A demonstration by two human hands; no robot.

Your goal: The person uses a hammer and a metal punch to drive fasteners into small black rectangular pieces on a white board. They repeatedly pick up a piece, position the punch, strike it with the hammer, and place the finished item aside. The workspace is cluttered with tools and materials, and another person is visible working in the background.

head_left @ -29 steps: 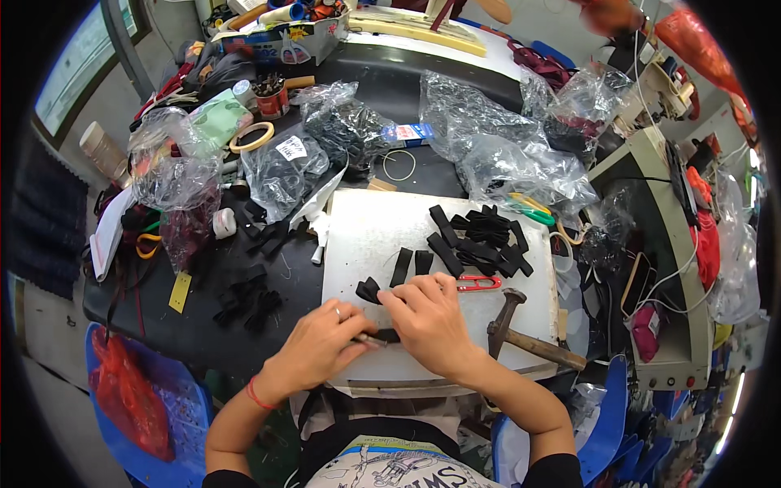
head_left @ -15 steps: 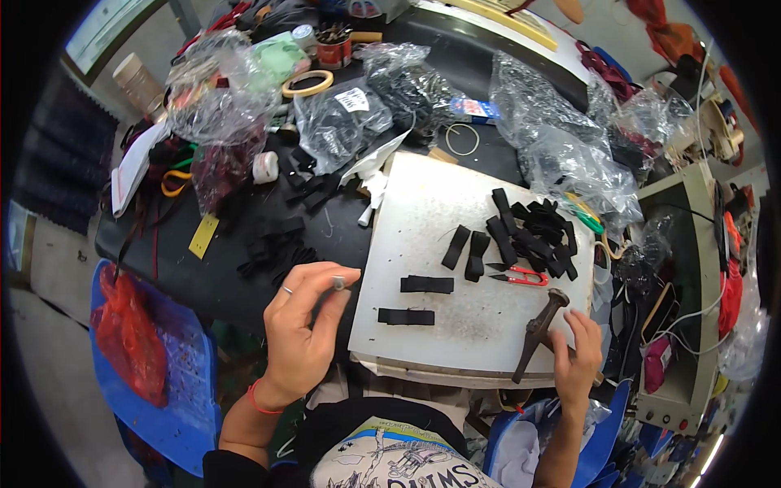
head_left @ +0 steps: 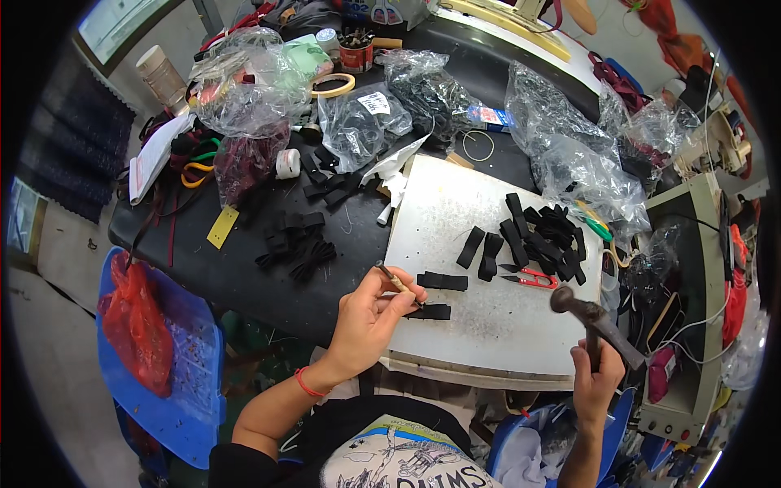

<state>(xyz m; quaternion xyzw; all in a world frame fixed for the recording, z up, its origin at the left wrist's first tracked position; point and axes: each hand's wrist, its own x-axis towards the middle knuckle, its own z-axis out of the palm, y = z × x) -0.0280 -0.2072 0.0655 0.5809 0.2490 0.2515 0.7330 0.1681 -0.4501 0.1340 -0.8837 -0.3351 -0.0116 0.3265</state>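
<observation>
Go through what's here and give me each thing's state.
left hand, pinching thin tool
right hand, closed around hammer
thin tool, slanted, tip by black strip
hammer, held up
snips, blades apart
red bag, slumped on blue chair
red tin, open

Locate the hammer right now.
Head view, right of centre: the hammer is in the person's right hand, overlapping the white board's right edge in the picture, below and right of the red-handled thread snips.

Now blk table [head_left: 181, 248] is carrying wht board [head_left: 480, 333], clr plastic bags [head_left: 561, 154], ylw tag [head_left: 221, 228]; board's bearing blk strips [head_left: 442, 281], red snips [head_left: 535, 283].
</observation>
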